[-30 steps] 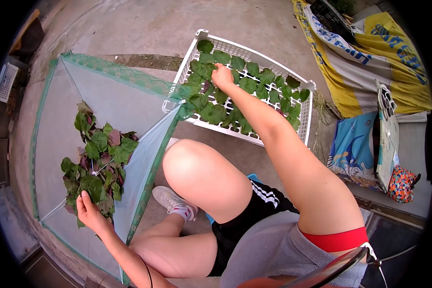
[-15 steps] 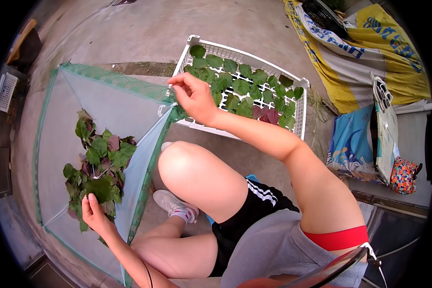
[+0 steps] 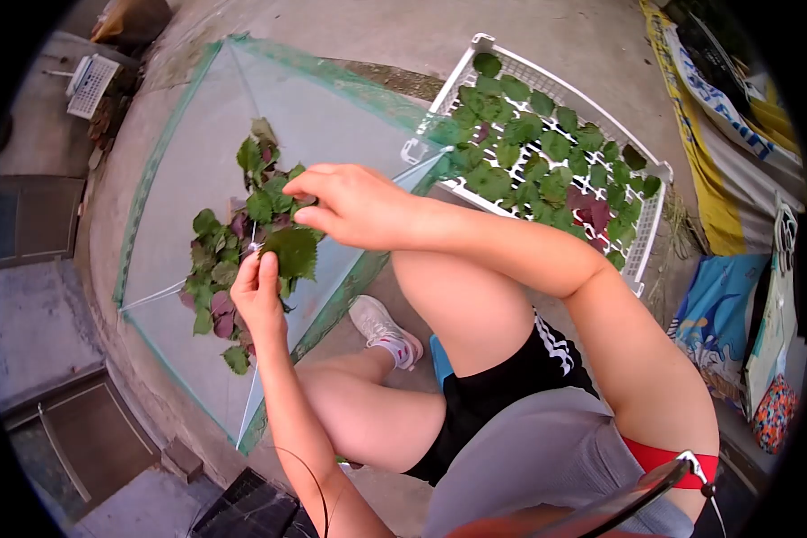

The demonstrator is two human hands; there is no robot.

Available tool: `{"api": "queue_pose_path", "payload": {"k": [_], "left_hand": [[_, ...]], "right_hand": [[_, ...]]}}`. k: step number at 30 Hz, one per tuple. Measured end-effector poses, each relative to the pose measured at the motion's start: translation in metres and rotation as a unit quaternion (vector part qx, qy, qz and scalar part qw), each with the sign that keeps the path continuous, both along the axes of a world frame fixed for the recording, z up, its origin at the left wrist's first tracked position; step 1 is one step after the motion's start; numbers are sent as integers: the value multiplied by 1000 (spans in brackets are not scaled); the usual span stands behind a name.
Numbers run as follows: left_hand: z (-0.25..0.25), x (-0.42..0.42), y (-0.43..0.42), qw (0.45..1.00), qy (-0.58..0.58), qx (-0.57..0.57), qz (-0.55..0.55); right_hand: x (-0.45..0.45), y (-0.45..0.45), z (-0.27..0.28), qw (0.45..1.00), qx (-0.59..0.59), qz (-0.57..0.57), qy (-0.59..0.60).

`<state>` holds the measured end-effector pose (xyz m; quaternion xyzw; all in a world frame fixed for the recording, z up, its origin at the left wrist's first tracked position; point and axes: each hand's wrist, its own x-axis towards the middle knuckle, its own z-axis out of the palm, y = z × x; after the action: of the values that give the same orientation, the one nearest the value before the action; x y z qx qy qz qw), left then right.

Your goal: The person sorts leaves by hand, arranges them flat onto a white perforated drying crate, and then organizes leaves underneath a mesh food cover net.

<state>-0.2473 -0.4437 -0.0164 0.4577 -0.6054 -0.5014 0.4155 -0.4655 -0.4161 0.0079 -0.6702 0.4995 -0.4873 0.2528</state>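
Note:
A single green leaf (image 3: 293,253) is pinched by its lower end between the thumb and fingers of my left hand (image 3: 262,300). My right hand (image 3: 354,206) hangs just above that leaf, thumb and fingers apart, holding nothing. Under both hands a pile of green and purple leaves (image 3: 213,260) lies in a pale mesh cover (image 3: 175,188) with green lace edging, opened out like an upturned umbrella. Its near corner touches or overlaps a white plastic crate (image 3: 646,260), where separate leaves (image 3: 522,128) are spread over a white grid.
Yellow and white sacks (image 3: 690,143) lie at the right, with a blue printed bag (image 3: 717,300) below them. A small white basket (image 3: 92,87) stands at the far left. My shoe (image 3: 381,327) rests on the concrete beside the mesh cover.
My right hand has moved from the crate's near corner to above the leaf pile. My left hand has raised one leaf from the pile. The view has shifted left.

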Motion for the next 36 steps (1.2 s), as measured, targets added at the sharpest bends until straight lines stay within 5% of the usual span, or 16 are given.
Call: {"api": "queue_pose_path", "payload": {"k": [4, 7, 13, 19, 29, 31, 36], "left_hand": [[3, -4, 1, 1000, 8, 9, -11], [-5, 0, -1, 1000, -5, -14, -18], [-13, 13, -14, 1000, -16, 18, -3], [-5, 11, -9, 994, -99, 25, 34], [-12, 11, -17, 992, -112, 49, 28], [-13, 9, -17, 993, -107, 49, 24], [-19, 12, -22, 992, -102, 56, 39]], "right_hand": [[4, 1, 9, 986, 131, 77, -75], [10, -3, 0, 987, 130, 95, -18], [6, 17, 3, 986, -73, -65, -136], [-67, 105, 14, 963, -2, -136, -231], [-273, 216, -145, 800, 125, -511, -289], [-292, 233, -180, 706, 211, -606, -300], [-295, 242, -218, 648, 281, -636, -310]]}}
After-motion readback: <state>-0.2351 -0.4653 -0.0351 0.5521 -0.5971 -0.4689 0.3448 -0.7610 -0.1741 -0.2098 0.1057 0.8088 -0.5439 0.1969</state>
